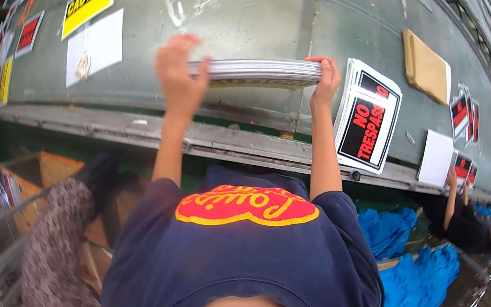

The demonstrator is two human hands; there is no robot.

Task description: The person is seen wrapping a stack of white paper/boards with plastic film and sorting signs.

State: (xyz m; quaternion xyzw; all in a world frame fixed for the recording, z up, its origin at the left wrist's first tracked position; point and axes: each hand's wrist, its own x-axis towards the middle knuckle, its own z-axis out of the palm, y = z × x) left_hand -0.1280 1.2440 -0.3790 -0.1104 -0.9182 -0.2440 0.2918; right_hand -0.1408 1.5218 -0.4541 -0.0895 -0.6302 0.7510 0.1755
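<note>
A thick stack of signs [259, 69] is tilted up over the bench, its white edges toward me and some yellow showing beneath. My right hand [326, 83] grips its right end, fingers over the far side. At the left end is my left hand [182, 73], smeared by motion, with thumb and fingers apart around the stack's corner. Whether it presses on the sheets is hard to see. Just right of my right hand lies a pile of black, red and white signs [368, 121].
The grey metal bench [268, 12] has a raised front rail [240, 143]. A yellow-and-black sign [90, 3] and a white sheet [97, 46] lie left. A brown paper-wrapped packet [425, 66] lies right. Farther right, another person [474, 228] handles signs. Blue plastic sheeting [413, 292] hangs below.
</note>
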